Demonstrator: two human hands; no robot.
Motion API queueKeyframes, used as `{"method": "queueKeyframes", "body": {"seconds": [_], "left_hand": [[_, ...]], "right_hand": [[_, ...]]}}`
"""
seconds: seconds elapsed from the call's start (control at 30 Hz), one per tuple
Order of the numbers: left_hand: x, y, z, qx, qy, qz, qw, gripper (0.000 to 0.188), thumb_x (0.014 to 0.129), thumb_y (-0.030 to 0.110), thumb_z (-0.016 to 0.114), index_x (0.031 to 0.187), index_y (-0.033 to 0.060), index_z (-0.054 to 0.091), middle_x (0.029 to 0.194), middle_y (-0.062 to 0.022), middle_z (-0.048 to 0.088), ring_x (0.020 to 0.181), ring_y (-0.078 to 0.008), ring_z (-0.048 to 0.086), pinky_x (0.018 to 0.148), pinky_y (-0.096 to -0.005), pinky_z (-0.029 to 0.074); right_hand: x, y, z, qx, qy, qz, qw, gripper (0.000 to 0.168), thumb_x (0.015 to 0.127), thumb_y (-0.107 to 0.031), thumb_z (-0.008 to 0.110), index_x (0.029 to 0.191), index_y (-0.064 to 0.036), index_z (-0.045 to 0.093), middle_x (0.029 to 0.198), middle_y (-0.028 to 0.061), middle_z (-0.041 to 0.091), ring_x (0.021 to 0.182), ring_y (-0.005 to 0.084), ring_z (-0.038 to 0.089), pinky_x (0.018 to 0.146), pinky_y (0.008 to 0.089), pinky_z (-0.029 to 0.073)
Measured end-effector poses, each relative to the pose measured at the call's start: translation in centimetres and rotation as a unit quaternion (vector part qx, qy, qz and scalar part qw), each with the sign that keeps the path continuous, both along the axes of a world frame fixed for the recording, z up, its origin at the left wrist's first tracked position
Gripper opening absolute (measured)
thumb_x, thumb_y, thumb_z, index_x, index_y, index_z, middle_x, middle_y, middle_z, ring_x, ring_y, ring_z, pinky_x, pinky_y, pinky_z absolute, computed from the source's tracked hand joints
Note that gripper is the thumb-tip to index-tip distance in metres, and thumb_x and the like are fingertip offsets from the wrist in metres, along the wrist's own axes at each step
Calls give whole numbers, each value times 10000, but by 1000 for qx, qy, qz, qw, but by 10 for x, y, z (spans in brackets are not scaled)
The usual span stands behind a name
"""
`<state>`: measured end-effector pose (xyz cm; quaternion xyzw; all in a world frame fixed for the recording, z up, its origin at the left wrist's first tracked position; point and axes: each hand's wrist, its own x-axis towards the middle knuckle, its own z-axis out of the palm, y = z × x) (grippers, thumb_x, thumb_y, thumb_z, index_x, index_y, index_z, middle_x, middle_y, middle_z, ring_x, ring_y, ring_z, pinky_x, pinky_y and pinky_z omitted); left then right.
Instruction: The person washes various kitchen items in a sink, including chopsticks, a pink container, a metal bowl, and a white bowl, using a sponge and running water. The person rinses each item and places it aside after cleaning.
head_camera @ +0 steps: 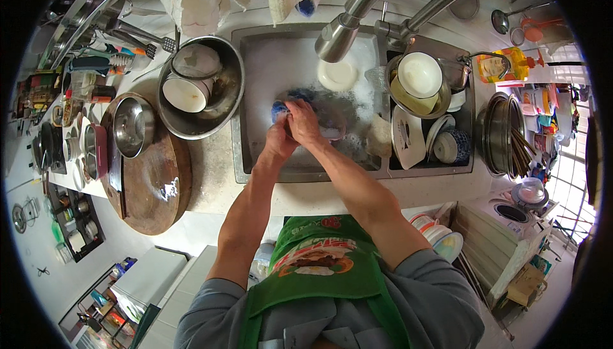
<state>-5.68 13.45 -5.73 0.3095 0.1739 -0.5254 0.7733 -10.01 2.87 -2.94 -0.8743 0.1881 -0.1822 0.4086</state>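
Note:
Both hands are together over soapy water in the left basin of a steel sink (258, 157). My left hand (280, 137) is closed around something mostly hidden between the hands. My right hand (303, 120) lies against it, fingers bent over a blue scrubbing cloth (279, 109). Which hand bears the cloth's weight, I cannot tell. A white plate (337, 75) sits in the suds beyond them, and a clear round dish (332, 125) shows partly under the water to their right. A pale cloth (379, 136) hangs over the divider.
The steel faucet (337, 37) reaches over the basin. Left stand a large steel bowl (225, 114) with bowls inside and a round wooden chopping board (158, 195) bearing a cleaver (115, 167). The right basin holds a steel colander (395, 95), plates and bowls; stacked steel pots (493, 133) stand beyond.

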Motion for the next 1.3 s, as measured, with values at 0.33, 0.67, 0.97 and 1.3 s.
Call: {"method": "queueKeyframes", "body": {"seconds": [0.33,0.67,0.97,1.3], "left_hand": [[-4,-5,35,53,22,-45,997,601,1049,552,398,1510,167,409,1529,-99,457,1395,-354,438,1104,-647,355],[-5,-1,47,37,4,-44,998,592,1068,523,375,1519,140,383,1521,-112,459,1382,-355,457,1064,-678,401],[7,-11,31,-5,-45,41,998,603,1054,571,347,1512,185,417,1511,-82,481,1372,-328,472,1149,-576,351],[1,-7,35,39,2,-49,998,657,1026,592,419,1524,165,380,1529,-114,449,1375,-372,465,1035,-712,405]], "right_hand": [[-24,-43,-23,-123,169,-64,976,312,779,-53,636,1089,-83,658,1082,165,635,1028,403,572,892,498,483],[-36,-74,-24,-136,202,-41,969,261,793,-61,636,1052,-33,650,985,230,656,987,422,636,851,518,506],[-26,-5,-27,7,131,37,991,206,817,-162,637,958,-12,628,981,239,657,959,445,634,902,540,491],[-18,-50,-21,-60,228,-41,971,414,750,-29,599,1163,0,601,1257,211,593,1149,429,562,986,496,474]]}}
